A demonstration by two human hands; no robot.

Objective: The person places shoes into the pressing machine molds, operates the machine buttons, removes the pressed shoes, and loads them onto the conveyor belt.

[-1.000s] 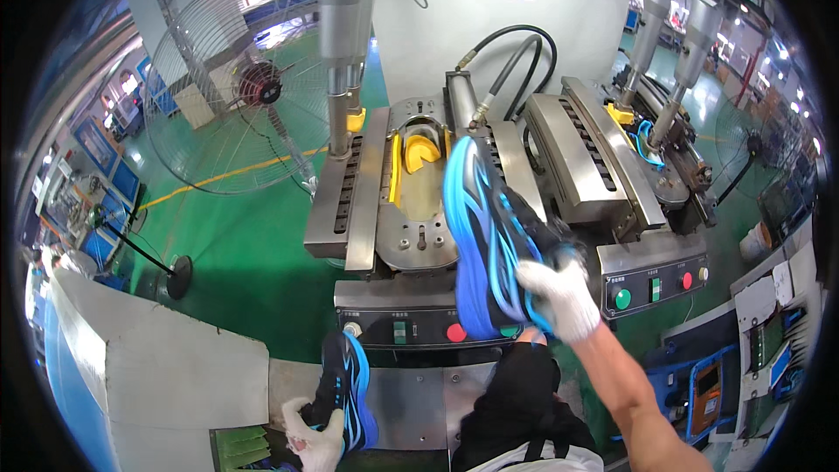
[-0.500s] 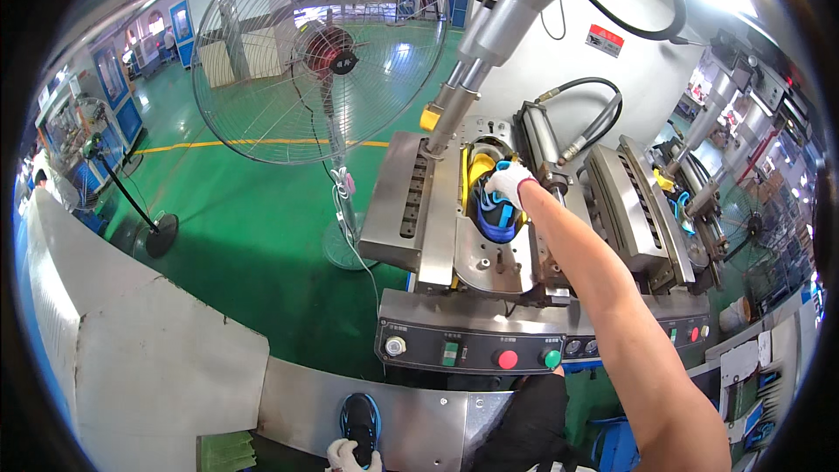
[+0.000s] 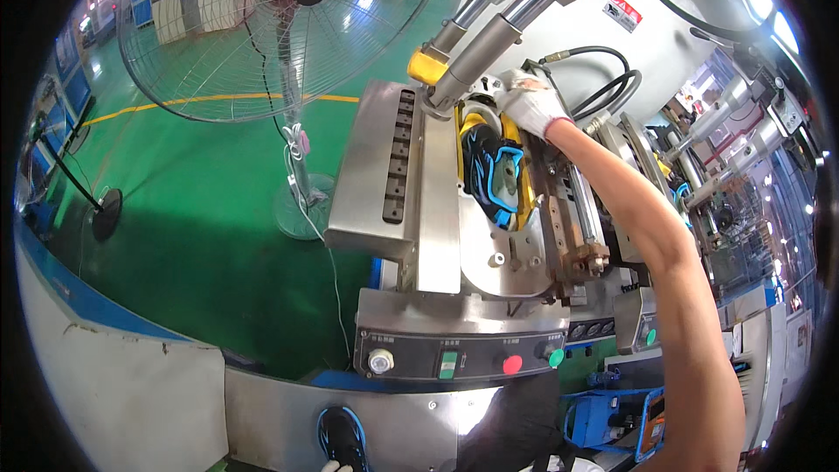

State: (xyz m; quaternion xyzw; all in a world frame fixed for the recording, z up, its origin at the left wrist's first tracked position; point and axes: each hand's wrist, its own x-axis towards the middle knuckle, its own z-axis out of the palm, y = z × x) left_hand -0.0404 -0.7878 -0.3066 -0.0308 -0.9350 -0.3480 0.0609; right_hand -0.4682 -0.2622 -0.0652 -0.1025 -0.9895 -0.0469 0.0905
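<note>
A black sneaker with blue trim (image 3: 482,162) lies in the yellow-lined cavity (image 3: 527,197) of a metal press, its blue-edged opening facing up. My right hand (image 3: 535,107), in a white glove, is beyond and right of that sneaker, at the press's far right part. Its fingers are curled; what they grip is hidden. At the lower edge, a second black and blue sneaker (image 3: 339,437) rests on a metal ledge (image 3: 271,419). Only the gloved fingertips of my left hand (image 3: 336,467) show, closed at that sneaker's near end.
A control panel (image 3: 468,356) with red and green buttons fronts the press. Thick metal cylinders (image 3: 489,44) slant above it. A large stand fan (image 3: 293,26) stands left. A similar press (image 3: 651,153) is at right, and a blue crate (image 3: 603,419) lies below.
My right hand has moved off the sneaker in the press, farther back and right. That sneaker now shows uncovered in the cavity. The view has shifted, and my left hand shows less.
</note>
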